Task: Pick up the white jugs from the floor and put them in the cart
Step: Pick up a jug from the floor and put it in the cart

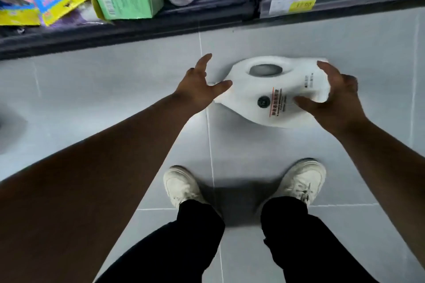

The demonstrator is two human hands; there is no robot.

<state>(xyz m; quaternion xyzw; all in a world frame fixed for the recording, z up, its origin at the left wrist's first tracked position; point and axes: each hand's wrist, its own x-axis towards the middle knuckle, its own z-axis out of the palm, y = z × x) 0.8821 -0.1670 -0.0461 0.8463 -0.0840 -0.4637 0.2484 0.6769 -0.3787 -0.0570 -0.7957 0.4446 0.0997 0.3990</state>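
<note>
While white jug (271, 94) is flanked on floor (115, 89) by L hand (199, 86) & R hand (333, 96), fingers spread, ungripped, no cart is seen; task barely begun.

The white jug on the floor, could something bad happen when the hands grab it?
Maybe. The white jug lies on its side on the tiled floor, and both hands are open, so nothing grips it yet. The left hand is at the narrow end and the right hand at the wide end; its smooth sides might slip. The handle hole faces up but is unused. The shoes stand below, so a drop could hit them.
</note>
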